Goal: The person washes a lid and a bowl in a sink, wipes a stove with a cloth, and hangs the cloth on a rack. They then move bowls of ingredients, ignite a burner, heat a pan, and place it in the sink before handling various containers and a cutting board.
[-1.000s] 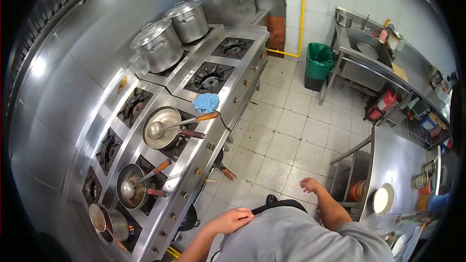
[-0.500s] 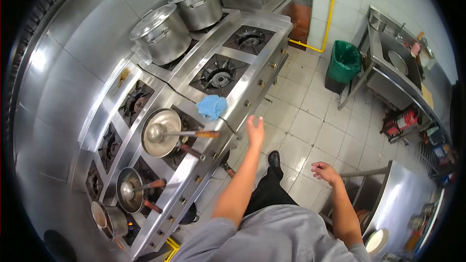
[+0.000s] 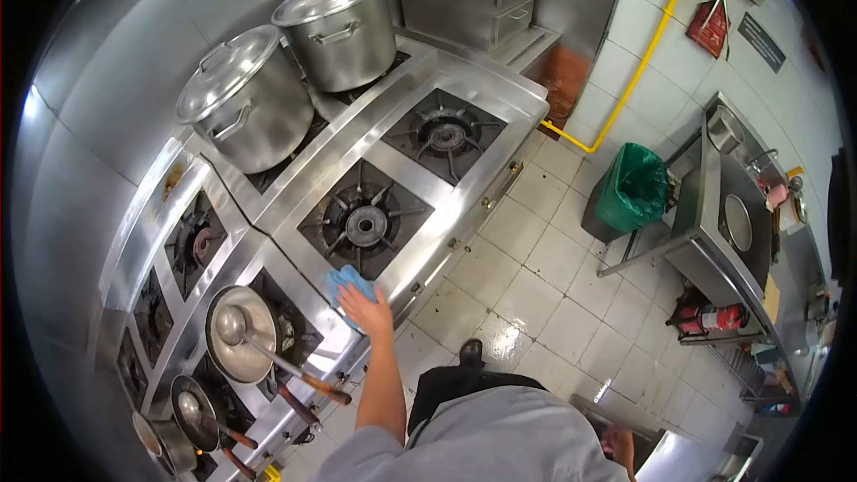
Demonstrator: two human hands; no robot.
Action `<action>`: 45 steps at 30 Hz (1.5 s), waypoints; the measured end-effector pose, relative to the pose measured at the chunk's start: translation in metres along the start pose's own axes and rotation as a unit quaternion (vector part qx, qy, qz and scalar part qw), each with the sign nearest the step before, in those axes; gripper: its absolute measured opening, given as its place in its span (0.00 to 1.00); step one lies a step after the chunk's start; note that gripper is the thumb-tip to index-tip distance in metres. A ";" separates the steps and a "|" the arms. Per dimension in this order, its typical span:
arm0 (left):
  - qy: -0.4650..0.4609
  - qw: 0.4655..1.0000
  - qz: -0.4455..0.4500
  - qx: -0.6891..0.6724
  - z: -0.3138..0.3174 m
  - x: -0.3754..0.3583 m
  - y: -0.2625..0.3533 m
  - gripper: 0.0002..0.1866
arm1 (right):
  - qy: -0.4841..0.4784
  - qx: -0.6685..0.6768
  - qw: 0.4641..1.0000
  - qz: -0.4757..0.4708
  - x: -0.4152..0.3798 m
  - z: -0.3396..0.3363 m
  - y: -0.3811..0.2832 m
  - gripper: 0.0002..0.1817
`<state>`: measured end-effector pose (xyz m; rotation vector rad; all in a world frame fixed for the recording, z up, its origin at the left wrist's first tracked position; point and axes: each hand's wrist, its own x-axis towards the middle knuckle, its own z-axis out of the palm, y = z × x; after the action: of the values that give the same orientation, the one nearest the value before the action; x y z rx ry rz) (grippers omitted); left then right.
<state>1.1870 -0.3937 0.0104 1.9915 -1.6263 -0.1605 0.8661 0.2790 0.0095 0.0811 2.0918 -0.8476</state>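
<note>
Along the steel stove [image 3: 406, 170], two big lidded pots [image 3: 259, 120] are set at the back, the wide pan [image 3: 236, 362] is placed nearer, and here, beside the bare burner [image 3: 366, 226], the blue cloth [image 3: 346, 277] is covered by the left hand [image 3: 368, 311], laid open. Contact is best kept flat and even, the forearm held clear of the ladle's handle [image 3: 326, 390]; of the right hand [image 3: 618, 442], partly seen, the state cannot be told.
</note>
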 end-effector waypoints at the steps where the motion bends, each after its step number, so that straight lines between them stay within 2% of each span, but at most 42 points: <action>1: 0.004 0.998 0.063 -0.027 0.002 -0.007 0.014 0.36 | -0.060 -0.138 0.979 -0.139 -0.002 0.000 0.004 0.06; 2: 0.004 0.997 0.065 -0.028 0.009 -0.007 0.020 0.36 | -0.083 -0.174 0.967 -0.168 0.000 0.004 -0.005 0.06; 5: -0.073 0.978 0.193 -0.007 0.030 -0.011 0.036 0.37 | -0.123 -0.035 0.992 0.023 0.047 0.019 -0.047 0.06; 6: -0.075 0.978 0.193 -0.003 0.039 -0.010 0.050 0.37 | -0.133 0.026 0.987 0.086 0.072 0.023 -0.064 0.07; 8: -0.158 0.958 0.237 0.008 0.059 -0.009 0.093 0.38 | -0.159 0.112 0.967 0.162 0.133 0.028 -0.107 0.07; 9: -0.168 0.952 0.256 0.004 0.070 -0.006 0.121 0.37 | -0.170 0.131 0.961 0.176 0.164 0.028 -0.131 0.07; 10: -0.169 0.951 0.258 0.007 0.088 -0.001 0.148 0.37 | -0.172 0.114 0.964 0.167 0.195 0.027 -0.157 0.07; 12: -0.153 0.934 0.322 -0.004 0.127 0.005 0.204 0.38 | -0.158 0.005 0.983 0.098 0.258 0.018 -0.220 0.07; 14: -0.162 0.934 0.318 0.005 0.158 0.014 0.266 0.38 | -0.123 0.015 0.991 0.045 0.315 0.007 -0.284 0.10; 16: -0.168 0.936 0.309 0.016 0.183 0.026 0.327 0.37 | -0.125 -0.019 0.991 0.029 0.364 -0.007 -0.355 0.08; 17: -0.194 0.914 0.356 0.021 0.194 0.030 0.351 0.37 | -0.121 -0.045 0.991 0.023 0.382 -0.013 -0.382 0.07; 18: -0.222 0.889 0.399 0.025 0.206 0.032 0.374 0.38 | -0.155 -0.075 0.985 0.002 0.406 -0.021 -0.410 0.08; 19: -0.219 0.895 0.387 0.026 0.221 0.036 0.400 0.38 | -0.153 -0.101 0.983 -0.011 0.422 -0.028 -0.446 0.08; 21: -0.245 0.864 0.439 0.018 0.250 0.053 0.447 0.37 | -0.167 -0.134 0.975 -0.067 0.468 -0.040 -0.502 0.09; 22: -0.227 0.871 0.435 0.008 0.269 0.062 0.467 0.37 | -0.181 -0.140 0.968 -0.106 0.499 -0.047 -0.516 0.10; 24: -0.222 0.880 0.419 -0.005 0.296 0.069 0.501 0.37 | -0.161 -0.139 0.973 -0.093 0.503 -0.056 -0.590 0.10; 27: -0.185 0.903 0.385 -0.048 0.323 0.089 0.551 0.34 | -0.148 -0.116 0.975 -0.121 0.528 -0.062 -0.653 0.09; 30: -0.185 0.911 0.368 -0.032 0.338 0.113 0.578 0.34 | -0.145 -0.104 0.973 -0.149 0.544 -0.054 -0.688 0.09; 32: -0.208 0.945 0.237 0.085 0.336 0.138 0.597 0.36 | -0.166 -0.147 0.964 -0.147 0.549 -0.050 -0.691 0.09; 35: -0.135 0.976 0.153 0.081 0.370 0.191 0.594 0.36 | -0.168 -0.141 0.967 -0.128 0.544 -0.053 -0.678 0.08; 36: -0.138 0.975 0.156 0.075 0.379 0.212 0.594 0.36 | -0.171 -0.151 0.965 -0.133 0.541 -0.057 -0.675 0.08; 38: -0.087 0.985 0.123 0.081 0.401 0.258 0.595 0.35 | -0.188 -0.119 0.971 -0.089 0.537 -0.077 -0.654 0.08; 40: -0.059 0.986 0.130 0.086 0.426 0.300 0.596 0.34 | -0.195 -0.091 0.976 -0.041 0.555 -0.105 -0.597 0.12; 42: -0.033 0.986 0.136 0.094 0.448 0.341 0.599 0.34 | -0.167 -0.023 0.983 0.073 0.524 -0.122 -0.594 0.12; 44: -0.044 0.983 0.147 0.101 0.462 0.381 0.606 0.31 | -0.103 -0.097 0.985 0.099 0.493 -0.135 -0.593 0.13; 45: -0.050 0.982 0.148 0.102 0.466 0.399 0.609 0.31 | -0.101 -0.097 0.985 0.105 0.481 -0.139 -0.593 0.13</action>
<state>0.5633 -0.9914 0.0162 1.8817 -2.0533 0.0206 0.2608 -0.2065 0.0315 0.1046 1.9242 -0.5019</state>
